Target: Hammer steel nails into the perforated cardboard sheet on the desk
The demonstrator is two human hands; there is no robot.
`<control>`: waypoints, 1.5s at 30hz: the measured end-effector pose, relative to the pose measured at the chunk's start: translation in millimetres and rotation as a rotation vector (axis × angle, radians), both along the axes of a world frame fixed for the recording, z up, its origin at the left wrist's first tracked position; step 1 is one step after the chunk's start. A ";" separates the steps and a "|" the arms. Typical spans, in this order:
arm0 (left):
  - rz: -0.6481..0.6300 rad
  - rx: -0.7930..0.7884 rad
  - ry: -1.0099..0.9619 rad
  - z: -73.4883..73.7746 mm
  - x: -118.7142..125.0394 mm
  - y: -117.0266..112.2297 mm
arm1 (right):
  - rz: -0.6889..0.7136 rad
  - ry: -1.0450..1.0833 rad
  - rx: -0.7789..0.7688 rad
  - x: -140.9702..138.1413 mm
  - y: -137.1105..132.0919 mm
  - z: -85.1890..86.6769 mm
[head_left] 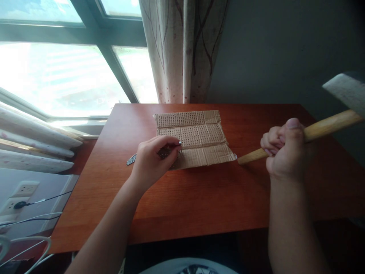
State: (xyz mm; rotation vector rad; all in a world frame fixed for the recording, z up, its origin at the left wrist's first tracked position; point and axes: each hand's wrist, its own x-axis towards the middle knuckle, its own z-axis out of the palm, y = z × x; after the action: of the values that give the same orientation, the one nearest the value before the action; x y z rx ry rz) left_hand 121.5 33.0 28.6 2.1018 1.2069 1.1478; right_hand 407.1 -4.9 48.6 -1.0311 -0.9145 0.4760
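Between the thumb and forefinger of my left hand [152,158] is a nail [180,144], its head showing above the fingertips. It stands upright over the near part of a flat cardboard sheet [205,155], which has rows of small dark holes across its far and middle panels. My right hand [288,146] is wrapped round the wooden handle of a hammer [327,125], raised to the right of the cardboard. The hammer's metal head is at the right edge of the view, partly cut off. Several more nails [131,160] lie just left of my left hand.
Everything lies on a reddish-brown wooden table [199,205]. A window [57,76] and a patterned curtain [182,49] stand behind and to the left. Cables and a wall socket [24,189] are beyond the table's left edge.
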 end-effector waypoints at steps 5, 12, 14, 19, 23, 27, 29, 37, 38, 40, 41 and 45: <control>-0.004 0.004 -0.007 1.0 0.4 -0.6 | -0.010 0.019 -0.009 -0.1 -0.5 -0.2; -0.008 0.006 0.000 0.7 0.7 0.4 | -0.013 0.010 0.003 -0.2 -1.9 -1.0; -0.010 0.010 0.008 1.2 0.7 0.5 | -0.010 0.005 0.002 -0.4 -1.8 -0.1; -0.006 0.014 0.024 1.9 1.0 -0.2 | -0.005 0.009 0.002 -1.1 -1.5 1.9; -0.003 0.015 0.044 2.0 0.9 -0.5 | -0.012 0.020 0.001 -1.2 -1.0 1.6; -0.004 0.019 0.054 1.9 0.8 -0.4 | -0.010 0.013 0.004 -1.0 -0.5 1.9; -0.005 0.023 0.054 1.5 0.7 -0.2 | -0.001 0.011 0.003 -0.9 -0.3 2.6; -0.022 0.021 0.029 -0.4 0.0 0.5 | -0.011 0.006 0.006 -1.4 -0.8 2.3; -0.022 0.017 0.025 -0.4 0.0 0.4 | -0.012 0.006 0.006 -1.6 -1.0 2.3; -0.020 0.007 0.019 -0.2 0.1 0.2 | -0.014 0.005 0.004 -1.9 -1.1 2.2; -0.018 0.003 0.016 -0.1 0.2 0.0 | -0.013 0.005 0.004 -1.9 -1.0 2.2; -0.012 0.005 0.004 0.5 0.7 -0.5 | 0.000 0.012 0.002 -1.1 -0.6 1.9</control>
State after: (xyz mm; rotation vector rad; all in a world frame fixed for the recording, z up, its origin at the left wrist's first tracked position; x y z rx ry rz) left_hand 122.2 32.5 29.1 2.1131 1.1929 1.1426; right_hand 406.0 -5.5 50.5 -1.0251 -0.9045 0.4810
